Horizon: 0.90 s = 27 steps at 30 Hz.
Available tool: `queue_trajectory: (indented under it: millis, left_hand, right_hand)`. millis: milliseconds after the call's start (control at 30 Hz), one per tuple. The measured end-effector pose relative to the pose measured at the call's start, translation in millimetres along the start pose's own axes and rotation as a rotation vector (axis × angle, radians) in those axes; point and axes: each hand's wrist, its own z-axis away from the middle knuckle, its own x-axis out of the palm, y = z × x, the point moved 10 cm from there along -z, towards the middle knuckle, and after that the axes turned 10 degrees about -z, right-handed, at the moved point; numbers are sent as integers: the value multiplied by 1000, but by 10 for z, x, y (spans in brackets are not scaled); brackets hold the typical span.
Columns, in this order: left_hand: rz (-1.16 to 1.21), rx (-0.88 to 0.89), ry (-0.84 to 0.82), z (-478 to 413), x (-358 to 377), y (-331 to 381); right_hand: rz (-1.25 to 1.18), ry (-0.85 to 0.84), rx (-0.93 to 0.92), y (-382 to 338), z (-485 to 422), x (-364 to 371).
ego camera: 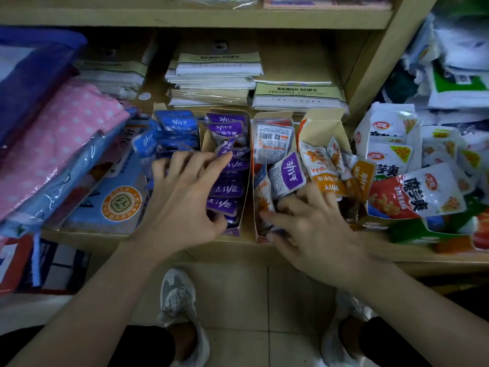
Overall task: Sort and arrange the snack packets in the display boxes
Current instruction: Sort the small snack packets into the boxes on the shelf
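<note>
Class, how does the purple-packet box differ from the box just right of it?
The purple-packet box holds one colour in a tidy row; the mixed box holds white and purple-labelled packets, jumbled. Left hand touches the first, right hand the second. Both are cardboard.

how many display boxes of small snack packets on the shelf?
4, side by side: blue-packet box, purple-packet box, white-packet box, orange-packet box. The large bags on the right may hide more.

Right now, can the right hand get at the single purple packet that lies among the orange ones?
Probably yes. The purple packet lies uncovered on top of the pile, just beyond the right hand, and nothing stands between them.
</note>
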Motion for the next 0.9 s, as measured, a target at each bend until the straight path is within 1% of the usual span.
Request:
queue_trajectory:
  millis: [67, 133, 167, 267, 300, 367, 467, 500, 567, 667, 700, 733, 800, 833, 900]
  left_hand:
    - [32, -3, 4, -26, -26, 40]
    - [68, -14, 51, -54, -84, 69]
    - [89, -23, 85, -63, -121, 76]
    - [185, -26, 176, -92, -221, 115]
    - [229, -28, 178, -103, -231, 130]
    - [362, -47, 133, -121, -197, 144]
    - [728, -121, -4, -120, -54, 161]
    - [849, -157, -26, -113, -22, 160]
    - [999, -220, 2, -107, -41, 111]
    - [1064, -306, 108, -105, -170, -50]
    - [1099, -351, 137, -91, -186, -121]
    - [1132, -403, 171, -68, -197, -204]
    - [1170, -493, 260, -11, -232, -377]
    - [1176, -521, 300, 15, -256, -441]
    - [1160, -552, 355, 56, -294, -520]
  right_hand:
    - [-9, -73, 1, -27, 12, 122]
    - [-146, -17, 28, -2, -2, 44]
    - [-236, 56, 45, 27, -9, -65]
    - [-479, 368, 112, 224, 65, -481]
    - [-542, 443, 131, 292, 101, -572]
    - [-662, 519, 155, 383, 138, -664]
    - [-900, 526, 174, 484, 108, -646]
    - [-971, 512, 167, 494, 85, -625]
    - [-1056, 459, 144, 457, 26, -582]
    - [-1118, 371, 196, 460, -70, -500]
    - [-1106, 380, 243, 515, -94, -502]
    - [-1032, 411, 287, 589, -112, -536]
    - [-715, 459, 331, 706, -162, -645]
    - [-551, 451, 335, 723, -203, -678]
    - [-362, 379, 337, 744, -293, -615]
